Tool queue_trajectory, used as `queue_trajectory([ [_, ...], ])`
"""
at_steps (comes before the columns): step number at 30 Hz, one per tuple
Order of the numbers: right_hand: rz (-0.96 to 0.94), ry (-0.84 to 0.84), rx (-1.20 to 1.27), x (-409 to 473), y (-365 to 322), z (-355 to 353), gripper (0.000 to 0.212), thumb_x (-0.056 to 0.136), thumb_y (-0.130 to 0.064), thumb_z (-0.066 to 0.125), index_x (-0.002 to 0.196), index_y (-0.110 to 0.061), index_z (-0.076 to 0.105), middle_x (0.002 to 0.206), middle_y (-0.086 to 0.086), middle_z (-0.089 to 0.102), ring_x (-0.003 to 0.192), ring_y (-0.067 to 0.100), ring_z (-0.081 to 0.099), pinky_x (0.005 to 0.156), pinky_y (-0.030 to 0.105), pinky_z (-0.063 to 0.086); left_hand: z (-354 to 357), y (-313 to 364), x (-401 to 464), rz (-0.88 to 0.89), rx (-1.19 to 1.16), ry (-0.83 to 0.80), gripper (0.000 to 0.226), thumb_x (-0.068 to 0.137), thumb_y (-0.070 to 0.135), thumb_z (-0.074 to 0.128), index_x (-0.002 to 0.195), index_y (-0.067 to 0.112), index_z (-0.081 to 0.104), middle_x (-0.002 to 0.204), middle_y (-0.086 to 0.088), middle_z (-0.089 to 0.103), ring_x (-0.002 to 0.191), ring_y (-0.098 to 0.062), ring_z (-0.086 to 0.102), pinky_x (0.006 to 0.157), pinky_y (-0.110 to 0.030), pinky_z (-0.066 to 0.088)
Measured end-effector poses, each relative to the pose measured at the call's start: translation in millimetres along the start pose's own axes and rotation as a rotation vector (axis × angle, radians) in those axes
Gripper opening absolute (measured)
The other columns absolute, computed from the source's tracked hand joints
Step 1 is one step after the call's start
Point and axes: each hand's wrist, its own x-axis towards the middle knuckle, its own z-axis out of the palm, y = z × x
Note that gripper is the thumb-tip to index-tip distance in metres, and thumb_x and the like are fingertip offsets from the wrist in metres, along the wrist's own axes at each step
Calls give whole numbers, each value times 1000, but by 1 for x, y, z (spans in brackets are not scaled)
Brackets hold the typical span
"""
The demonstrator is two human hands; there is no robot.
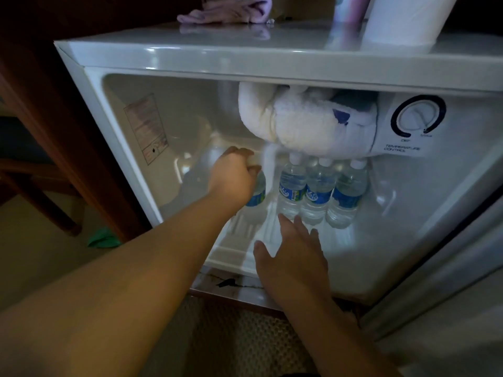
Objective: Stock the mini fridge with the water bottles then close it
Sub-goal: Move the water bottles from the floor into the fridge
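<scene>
Three bottles in fridge, fourth bottle left, dial above right

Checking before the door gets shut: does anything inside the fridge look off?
Yes. The freezer box at the top is swollen with thick white frost that bulges down onto the caps of the three standing bottles. The left hand grips a fourth bottle upright; nothing is spilled or tipped.

On the white control panel inside the fridge we read "TEMPERATURE CONTROL" under the dial, and "OFF" below its ring. The blue labels of the water bottles carry a white brand word, too blurred to read. The sticker on the left inner wall is not legible.
</scene>
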Motion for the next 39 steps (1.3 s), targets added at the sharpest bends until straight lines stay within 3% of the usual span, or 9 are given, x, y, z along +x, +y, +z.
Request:
queue_trajectory([
  [4, -28, 47, 57, 1, 1, -7, 67, 98, -54, 52, 158, -38, 26, 169, -11, 17, 157, 20, 9, 125, 46, 23, 13, 9, 15, -12, -6, 6, 28, 98, 24, 64, 120, 8, 70, 121, -13, 62, 103, -33, 62, 81, -28, 40],
  [13, -53, 107, 58, 2, 6, -17, 64, 94, -51, 57, 152, -32, 37, 151, -10, 43, 141, 16, 35, 112, 43, 40, 27, 34, 35, -138, -133, -8, 34, 98, 29, 66, 124, 8, 67, 121, -12, 67, 110, -32, 63, 94, -36, 51],
  [17, -41, 60, 44, 4, 5, -14, 67, 95, -51, 54, 155, -31, 31, 160, -7, 33, 147, 20, 27, 116, 45, 35, 32, 31, 31, -185, -76, -45, 42, 96, 45, 65, 125, 15, 67, 126, -10, 66, 112, -32, 60, 96, -36, 50],
  [22, -43, 24, 15, 2, 7, -13, 73, 94, -52, 54, 158, -31, 26, 170, -2, 16, 156, 33, 8, 122, 53, 25, 32, 31, 20, -258, -316, -61, 38, 97, 40, 67, 131, 24, 61, 126, -3, 67, 95, -18, 57, 82, -22, 39],
  [29, -43, -19, -12, -4, 8, -10, 76, 97, -53, 53, 161, -34, 17, 172, -3, 3, 158, 32, -6, 126, 54, 14, 23, 30, 10, -277, -388, -194, 74, 94, 43, 71, 155, 20, 37, 145, -5, 57, 129, -29, 56, 108, -40, 47],
  [31, -47, -45, -40, -8, 5, -9, 76, 98, -52, 52, 162, -35, 15, 172, -2, 1, 157, 33, -7, 126, 54, 14, 12, 28, 4, -265, -365, -253, 87, 89, 43, 75, 158, 18, 28, 143, -4, 56, 126, -28, 58, 105, -43, 50],
  [34, -69, -79, -99, -16, -4, -8, 76, 99, -52, 50, 162, -34, 12, 172, 0, -1, 157, 35, -9, 126, 54, 13, -6, 12, -2, -220, -267, -321, 94, 73, 48, 79, 151, 20, 35, 132, -1, 62, 117, -28, 64, 92, -43, 59],
  [36, -97, -97, -132, -22, -14, -7, 77, 99, -53, 49, 162, -34, 9, 172, 0, -4, 157, 35, -9, 126, 54, 12, -30, 5, -17, -212, -263, -348, 90, 79, 39, 80, 153, 21, 34, 134, 1, 58, 116, -22, 62, 79, -35, 59],
  [39, -189, -91, -169, -27, -33, 0, 78, 99, -53, 50, 162, -34, 7, 172, 1, -1, 157, 36, -6, 126, 55, 15, -61, -24, -51, -205, -206, -388, 82, 93, 28, 75, 159, 20, 27, 147, -8, 51, 129, -22, 55, 90, -28, 48],
])
